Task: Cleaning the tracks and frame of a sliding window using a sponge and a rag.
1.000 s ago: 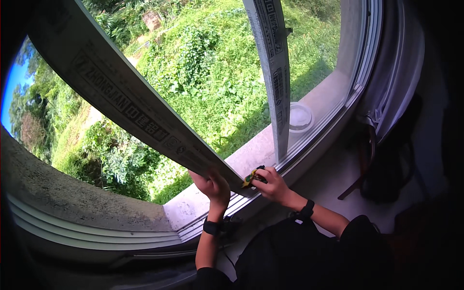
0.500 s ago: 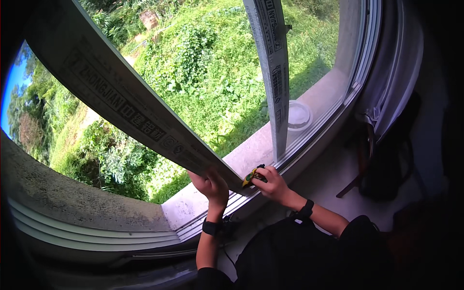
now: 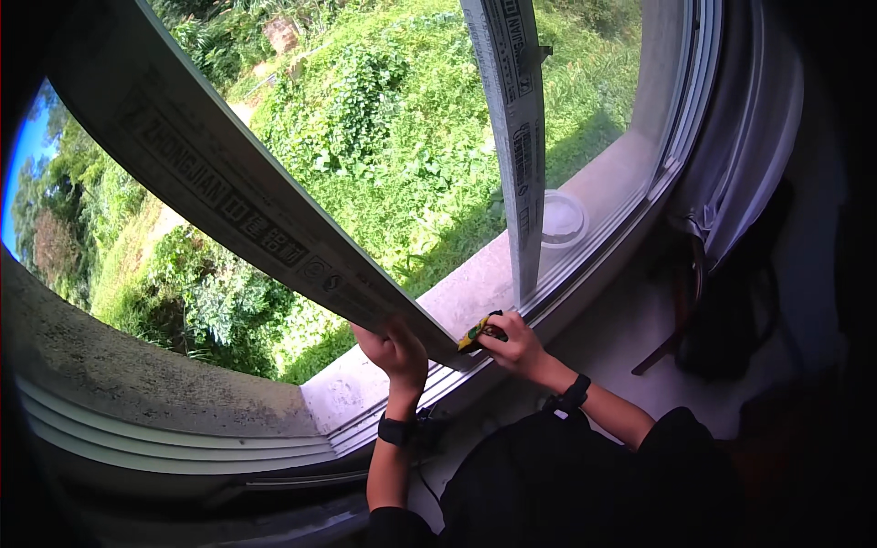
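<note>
A window sash point(image 3: 239, 212), its frame covered in printed protective film, slants from the upper left down to the sill track. Near the sash's lower end my left hand point(image 3: 395, 354) is closed around the frame's edge, with some fingers hidden behind it. My right hand point(image 3: 521, 349) pinches a small yellow-and-black tool point(image 3: 476, 332) whose exact kind I cannot make out. Its tip rests at the bottom corner of the sash, just above the track point(image 3: 438, 384). Both wrists wear black bands.
Another film-covered upright point(image 3: 523, 183) stands to the right, with a round translucent lid-like object point(image 3: 562, 219) behind it on the outer ledge point(image 3: 466, 283). Gathered curtain fabric point(image 3: 744, 137) hangs at the right, above a dark bag-like shape point(image 3: 717, 329). Green plants fill the outside.
Very little differs. The tool in my right hand has tilted slightly at the sash corner, and my left hand keeps its hold on the frame.
</note>
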`<action>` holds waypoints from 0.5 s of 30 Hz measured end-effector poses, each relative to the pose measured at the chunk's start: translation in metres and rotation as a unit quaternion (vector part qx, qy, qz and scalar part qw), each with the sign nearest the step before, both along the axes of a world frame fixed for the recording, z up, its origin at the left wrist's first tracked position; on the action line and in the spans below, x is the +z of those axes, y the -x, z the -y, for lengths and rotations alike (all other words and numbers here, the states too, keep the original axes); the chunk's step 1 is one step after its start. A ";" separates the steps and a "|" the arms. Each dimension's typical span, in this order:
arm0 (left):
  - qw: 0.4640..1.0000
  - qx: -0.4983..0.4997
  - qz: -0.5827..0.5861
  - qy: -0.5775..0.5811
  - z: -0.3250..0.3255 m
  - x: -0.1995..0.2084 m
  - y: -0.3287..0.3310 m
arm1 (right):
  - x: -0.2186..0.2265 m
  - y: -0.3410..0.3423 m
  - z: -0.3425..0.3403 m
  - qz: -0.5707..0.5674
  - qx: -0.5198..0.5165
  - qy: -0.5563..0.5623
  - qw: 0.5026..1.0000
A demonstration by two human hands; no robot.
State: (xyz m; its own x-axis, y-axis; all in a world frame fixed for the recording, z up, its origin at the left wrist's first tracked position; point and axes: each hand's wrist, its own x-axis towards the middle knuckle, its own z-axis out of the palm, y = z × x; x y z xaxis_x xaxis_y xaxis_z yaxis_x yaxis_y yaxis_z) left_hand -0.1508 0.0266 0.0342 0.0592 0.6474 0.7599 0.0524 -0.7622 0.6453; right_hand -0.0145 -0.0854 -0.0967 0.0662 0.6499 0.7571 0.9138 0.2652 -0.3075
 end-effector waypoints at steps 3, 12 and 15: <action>1.000 0.007 -0.008 0.016 -0.002 -0.005 0.004 | 0.041 0.004 -0.009 -0.023 0.013 -0.052 0.998; 1.000 0.011 0.009 0.000 -0.006 -0.007 0.000 | 0.020 0.008 -0.009 -0.050 -0.038 -0.077 0.995; 1.000 -0.006 -0.002 0.022 -0.008 -0.013 0.008 | 0.041 0.011 -0.009 -0.044 -0.033 -0.084 0.995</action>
State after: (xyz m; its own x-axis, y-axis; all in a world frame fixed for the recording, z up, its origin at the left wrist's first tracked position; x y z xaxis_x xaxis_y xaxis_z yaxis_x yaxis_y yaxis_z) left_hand -0.1585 0.0347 0.0212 0.0702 0.6789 0.7309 0.0465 -0.7341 0.6774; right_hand -0.0253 -0.0761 -0.0555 0.1750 0.5070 0.8440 0.9022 0.2607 -0.3437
